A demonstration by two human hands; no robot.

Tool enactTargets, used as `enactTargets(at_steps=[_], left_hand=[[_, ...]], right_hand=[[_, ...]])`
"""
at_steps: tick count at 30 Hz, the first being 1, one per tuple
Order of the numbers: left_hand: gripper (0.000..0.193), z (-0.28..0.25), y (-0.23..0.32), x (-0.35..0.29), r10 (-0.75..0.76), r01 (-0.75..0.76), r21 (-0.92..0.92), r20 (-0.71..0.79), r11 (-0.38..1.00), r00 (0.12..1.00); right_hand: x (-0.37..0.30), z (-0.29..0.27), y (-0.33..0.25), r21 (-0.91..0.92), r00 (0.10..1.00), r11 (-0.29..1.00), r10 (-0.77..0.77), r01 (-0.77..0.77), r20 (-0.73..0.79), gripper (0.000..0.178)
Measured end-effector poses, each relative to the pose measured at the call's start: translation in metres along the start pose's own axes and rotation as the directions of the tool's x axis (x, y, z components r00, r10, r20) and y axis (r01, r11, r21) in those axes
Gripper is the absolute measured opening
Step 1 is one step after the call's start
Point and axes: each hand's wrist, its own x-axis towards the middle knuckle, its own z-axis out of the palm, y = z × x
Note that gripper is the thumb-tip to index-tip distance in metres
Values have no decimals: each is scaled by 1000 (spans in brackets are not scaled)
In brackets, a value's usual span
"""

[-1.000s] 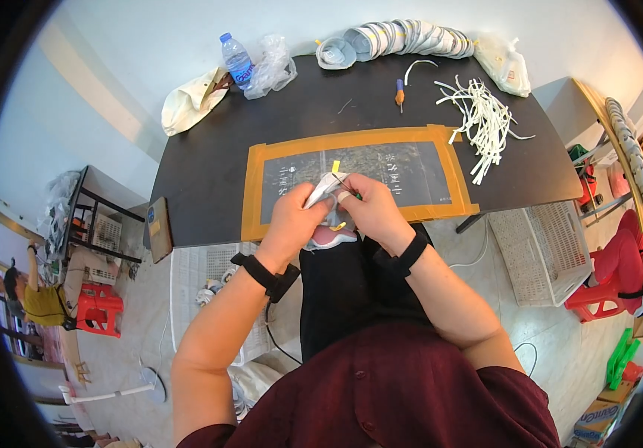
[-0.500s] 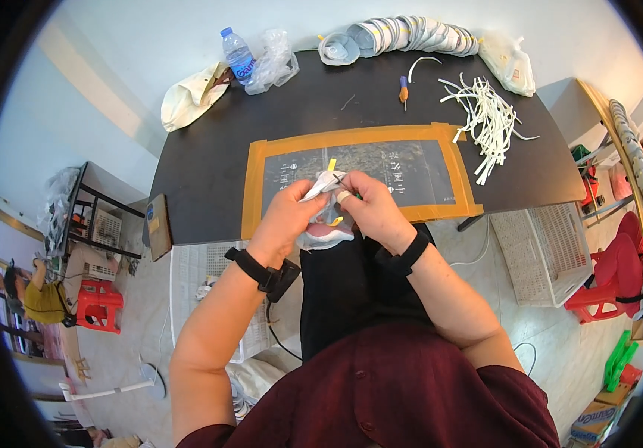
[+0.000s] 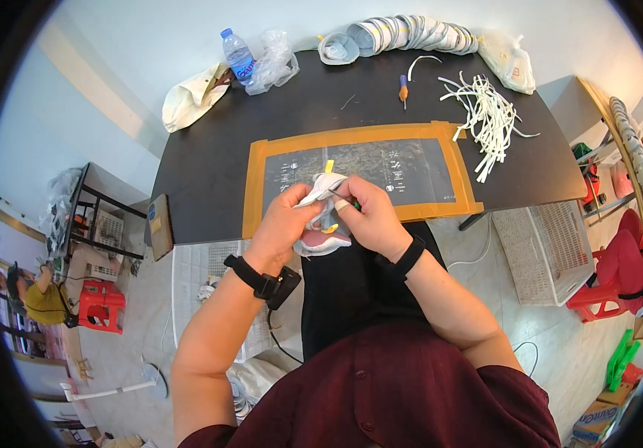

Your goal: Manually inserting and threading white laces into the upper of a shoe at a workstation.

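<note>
Since a moment ago both hands have eased slightly back from the table edge toward the lap, carrying the small white fabric piece with them. Left hand curls its fingers closed around the left side of that piece while the right hand pinches its upper edge, a thin dark tool pressed under the thumb. It hangs between the palms, just over the near border of the orange-taped mat on the dark table, well apart from the white strips
</note>
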Motion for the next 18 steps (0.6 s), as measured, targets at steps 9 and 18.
enactTargets(at_steps=[9, 18], left_hand=[[19, -8, 1, 1, 27, -27, 63, -12, 998, 1000], [22, -11, 3, 6, 357, -294, 650, 38, 701, 933]], right_hand=[[-2, 3, -22, -436, 948, 850, -318, 296, 22, 14], [-4, 10, -7, -329, 953, 899, -301, 288, 10, 14]])
